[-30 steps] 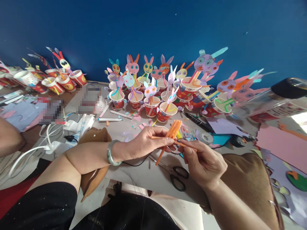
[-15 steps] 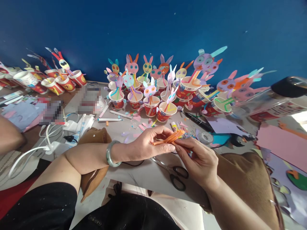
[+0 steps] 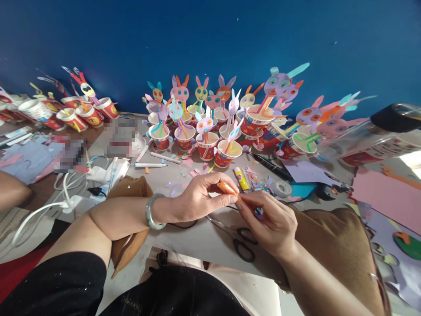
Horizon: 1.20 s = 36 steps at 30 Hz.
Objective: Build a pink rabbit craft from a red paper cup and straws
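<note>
Both my hands meet above the table and pinch one orange folded strip [image 3: 229, 189], which looks glossy; I cannot make out whether it is paper or plastic. My left hand [image 3: 200, 197], with a bangle on the wrist, grips it between thumb and fingers. On the other side, my right hand [image 3: 271, 219] holds its lower end with thumb and forefinger. Scissors [image 3: 241, 241] with black handles lie below, partly behind my right hand. Just beyond my fingers rests a yellow glue stick [image 3: 241, 177] among paper scraps.
Paper cups [image 3: 207, 147] with paper rabbit figures crowd the back, against a blue wall [image 3: 210, 35]. At left are a power strip [image 3: 113, 175] and white cables. A clear bottle [image 3: 358, 136], tape roll [image 3: 282, 188] and pink paper [image 3: 388, 193] are right. Another person's arm [image 3: 11, 191] enters far left.
The orange strip has turned and looks more bunched between my fingers, with less of it sticking out. The glue stick behind it now shows fully. My hands have barely shifted.
</note>
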Motion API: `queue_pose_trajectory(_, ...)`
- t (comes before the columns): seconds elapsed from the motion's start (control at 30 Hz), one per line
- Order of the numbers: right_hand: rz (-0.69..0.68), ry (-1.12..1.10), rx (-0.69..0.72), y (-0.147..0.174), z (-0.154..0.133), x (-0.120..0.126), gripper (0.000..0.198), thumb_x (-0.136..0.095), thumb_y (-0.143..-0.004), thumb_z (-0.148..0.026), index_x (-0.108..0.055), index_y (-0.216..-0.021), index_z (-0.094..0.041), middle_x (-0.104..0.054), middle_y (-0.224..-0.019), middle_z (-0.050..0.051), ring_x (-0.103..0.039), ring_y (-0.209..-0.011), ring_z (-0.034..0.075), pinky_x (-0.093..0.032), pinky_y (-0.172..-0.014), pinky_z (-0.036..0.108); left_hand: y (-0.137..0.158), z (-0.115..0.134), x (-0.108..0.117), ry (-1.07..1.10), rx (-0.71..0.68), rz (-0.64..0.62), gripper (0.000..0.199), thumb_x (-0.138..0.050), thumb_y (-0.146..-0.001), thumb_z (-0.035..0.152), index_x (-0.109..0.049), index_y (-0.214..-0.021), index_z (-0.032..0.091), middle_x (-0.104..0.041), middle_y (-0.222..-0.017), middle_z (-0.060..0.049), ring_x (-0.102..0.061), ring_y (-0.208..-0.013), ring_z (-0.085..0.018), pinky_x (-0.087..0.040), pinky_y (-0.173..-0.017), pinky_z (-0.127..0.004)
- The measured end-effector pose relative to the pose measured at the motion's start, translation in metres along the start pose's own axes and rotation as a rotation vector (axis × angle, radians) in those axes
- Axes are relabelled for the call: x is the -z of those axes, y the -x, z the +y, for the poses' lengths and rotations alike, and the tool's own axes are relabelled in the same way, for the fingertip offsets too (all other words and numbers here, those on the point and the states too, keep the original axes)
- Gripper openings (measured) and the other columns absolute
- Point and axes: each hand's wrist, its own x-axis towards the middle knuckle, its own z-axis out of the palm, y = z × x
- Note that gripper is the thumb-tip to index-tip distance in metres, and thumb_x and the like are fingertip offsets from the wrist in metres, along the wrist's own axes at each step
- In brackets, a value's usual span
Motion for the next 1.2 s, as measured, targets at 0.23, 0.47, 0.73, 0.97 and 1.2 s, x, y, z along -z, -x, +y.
queue_pose_trajectory(0.23, 0.023, 0.041, 0.075, -0.0004, -0.0018, 0.0007, 0.014, -0.071, -0.089, -0.009, -0.071, -0.095, -0.022, -0.07, -0.068, 0.0, -0.064, -0.056, 0.013, -0.052, -0.053, 0.025, 0.0006, 0.0003, 0.0033, -0.027, -0.011, -0.022, 0.016, -0.076, -0.086, 0.028, -0.067, -0.089, 0.016, -0.072, -0.086, -0.004, -0.068, -0.078, -0.011, -0.052, -0.071, -0.021)
queue_pose_trajectory(0.47, 0.005, 0.042, 0.078, -0.0006, -0.0021, 0.001, 0.012, -0.07, -0.089, -0.011, -0.072, -0.091, -0.023, -0.073, -0.068, 0.001, -0.066, -0.054, 0.014, -0.052, -0.049, 0.024, 0.0003, 0.0002, 0.0044, -0.008, 0.016, -0.026, 0.026, -0.08, -0.083, 0.037, -0.067, -0.087, 0.015, -0.073, -0.09, -0.005, -0.065, -0.076, -0.01, -0.051, -0.07, -0.022)
queue_pose_trajectory(0.73, 0.009, -0.002, 0.002, -0.0001, -0.0053, 0.0019, 0.014, -0.071, -0.088, -0.011, -0.069, -0.084, -0.024, -0.067, -0.062, -0.003, -0.059, -0.049, 0.01, -0.047, -0.048, 0.022, 0.002, -0.0017, 0.0032, 0.061, 0.082, -0.037, 0.025, -0.078, -0.085, 0.037, -0.065, -0.086, 0.016, -0.069, -0.084, -0.003, -0.061, -0.068, -0.008, -0.048, -0.063, -0.02)
queue_pose_trajectory(0.97, 0.011, 0.009, -0.032, 0.0021, -0.0036, -0.0001, 0.016, -0.068, -0.089, -0.013, -0.067, -0.077, -0.024, -0.062, -0.058, -0.004, -0.051, -0.044, 0.009, -0.041, -0.044, 0.023, -0.0014, 0.0016, 0.0017, 0.111, 0.097, -0.056, 0.03, -0.085, -0.078, 0.034, -0.062, -0.081, 0.015, -0.065, -0.078, 0.0, -0.058, -0.068, -0.007, -0.049, -0.066, -0.021)
queue_pose_trajectory(1.2, 0.006, 0.025, -0.026, 0.0033, 0.0007, -0.0019, 0.015, -0.067, -0.091, -0.014, -0.068, -0.08, -0.023, -0.062, -0.06, -0.003, -0.055, -0.048, 0.01, -0.044, -0.047, 0.023, -0.0021, -0.002, 0.0011, 0.141, 0.115, -0.022, 0.035, -0.087, -0.078, 0.04, -0.064, -0.083, 0.014, -0.068, -0.08, -0.001, -0.061, -0.07, -0.008, -0.051, -0.069, -0.022)
